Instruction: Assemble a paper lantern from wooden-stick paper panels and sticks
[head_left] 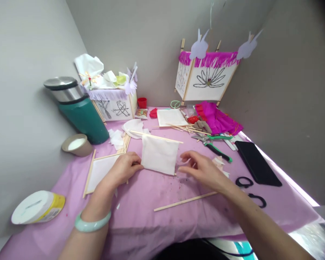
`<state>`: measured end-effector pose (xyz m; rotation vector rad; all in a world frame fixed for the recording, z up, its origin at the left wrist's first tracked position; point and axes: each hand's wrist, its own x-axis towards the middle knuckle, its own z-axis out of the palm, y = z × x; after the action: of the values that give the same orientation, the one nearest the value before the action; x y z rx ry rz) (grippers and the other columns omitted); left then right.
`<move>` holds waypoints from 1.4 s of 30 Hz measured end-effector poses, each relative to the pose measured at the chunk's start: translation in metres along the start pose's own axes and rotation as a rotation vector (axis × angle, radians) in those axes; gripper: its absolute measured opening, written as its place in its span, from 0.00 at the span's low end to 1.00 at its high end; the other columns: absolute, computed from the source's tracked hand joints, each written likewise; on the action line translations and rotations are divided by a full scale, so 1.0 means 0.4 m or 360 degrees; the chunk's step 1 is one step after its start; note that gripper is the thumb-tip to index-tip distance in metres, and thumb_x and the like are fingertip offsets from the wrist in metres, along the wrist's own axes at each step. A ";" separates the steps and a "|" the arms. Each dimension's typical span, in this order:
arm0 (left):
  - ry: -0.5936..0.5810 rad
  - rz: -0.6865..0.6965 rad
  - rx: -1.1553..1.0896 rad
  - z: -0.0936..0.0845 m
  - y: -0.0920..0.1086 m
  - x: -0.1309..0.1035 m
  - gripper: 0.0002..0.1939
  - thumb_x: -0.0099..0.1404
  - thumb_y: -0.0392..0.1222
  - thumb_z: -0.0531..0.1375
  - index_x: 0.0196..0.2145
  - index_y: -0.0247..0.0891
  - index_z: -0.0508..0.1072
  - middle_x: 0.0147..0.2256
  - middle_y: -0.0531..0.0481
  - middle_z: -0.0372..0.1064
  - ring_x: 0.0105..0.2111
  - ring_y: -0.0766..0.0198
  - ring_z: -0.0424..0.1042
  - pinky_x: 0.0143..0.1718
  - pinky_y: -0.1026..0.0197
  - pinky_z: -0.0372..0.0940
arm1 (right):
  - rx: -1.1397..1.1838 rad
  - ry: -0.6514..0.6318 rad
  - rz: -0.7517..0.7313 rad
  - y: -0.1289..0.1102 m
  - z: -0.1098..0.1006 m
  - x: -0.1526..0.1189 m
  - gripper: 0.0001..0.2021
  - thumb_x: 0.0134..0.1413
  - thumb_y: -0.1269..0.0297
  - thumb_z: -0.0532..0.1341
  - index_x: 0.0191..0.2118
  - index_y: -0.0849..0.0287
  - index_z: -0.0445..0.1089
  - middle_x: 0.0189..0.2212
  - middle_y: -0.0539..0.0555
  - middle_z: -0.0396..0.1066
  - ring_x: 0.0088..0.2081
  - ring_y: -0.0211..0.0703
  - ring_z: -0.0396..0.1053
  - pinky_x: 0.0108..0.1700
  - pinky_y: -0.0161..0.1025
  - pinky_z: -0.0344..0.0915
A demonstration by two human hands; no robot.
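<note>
A small white panel [160, 155] of cloth or paper is stretched along thin wooden sticks, in the middle of the table. At its lower left corner the fingertips of my left hand [126, 167] are pinched together on the edge. My right hand [202, 168] is just off the panel's right side, thumb and fingers apart with nothing between them. Under my left forearm lies a white panel in a wooden stick frame [101, 172], partly covered. A loose wooden stick [181, 203] lies in front, its right end beneath my right forearm.
Left stand a green bottle [82, 117], a bowl [79, 146] and a white-lidded tub [38, 207]. Pruning shears [216, 148], a black phone [257, 162] and black-handled scissors [245, 182] lie right. A decorated paper lantern [208, 81] hangs behind, near a paper-sided box [116, 106].
</note>
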<state>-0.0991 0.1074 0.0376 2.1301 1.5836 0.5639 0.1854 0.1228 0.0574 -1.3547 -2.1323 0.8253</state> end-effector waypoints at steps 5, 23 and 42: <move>-0.0002 0.0024 0.0005 0.005 -0.002 -0.001 0.07 0.60 0.39 0.58 0.26 0.37 0.74 0.29 0.49 0.69 0.31 0.64 0.67 0.34 0.64 0.60 | -0.0326 0.0454 -0.0420 -0.082 -0.055 0.047 0.13 0.55 0.57 0.60 0.44 0.57 0.68 0.42 0.56 0.70 0.42 0.46 0.68 0.43 0.42 0.64; -0.0025 0.0050 0.0401 -0.089 0.059 0.005 0.09 0.59 0.33 0.54 0.33 0.40 0.73 0.33 0.48 0.72 0.35 0.61 0.70 0.35 0.62 0.61 | -0.0264 0.0243 -0.0320 -0.087 -0.061 0.097 0.08 0.57 0.67 0.55 0.37 0.58 0.71 0.35 0.52 0.73 0.37 0.42 0.67 0.38 0.36 0.59; 0.0404 -0.0094 -0.0169 -0.048 0.216 0.020 0.11 0.59 0.41 0.60 0.41 0.41 0.73 0.35 0.51 0.74 0.34 0.63 0.72 0.36 0.62 0.66 | -0.0083 -0.0025 0.0044 0.077 -0.056 0.024 0.10 0.50 0.67 0.57 0.34 0.58 0.76 0.32 0.53 0.78 0.32 0.46 0.72 0.32 0.36 0.60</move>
<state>-0.0395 0.0943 0.1023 1.9891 1.7002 0.9075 0.2161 0.1471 0.0521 -1.4108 -2.1656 0.7991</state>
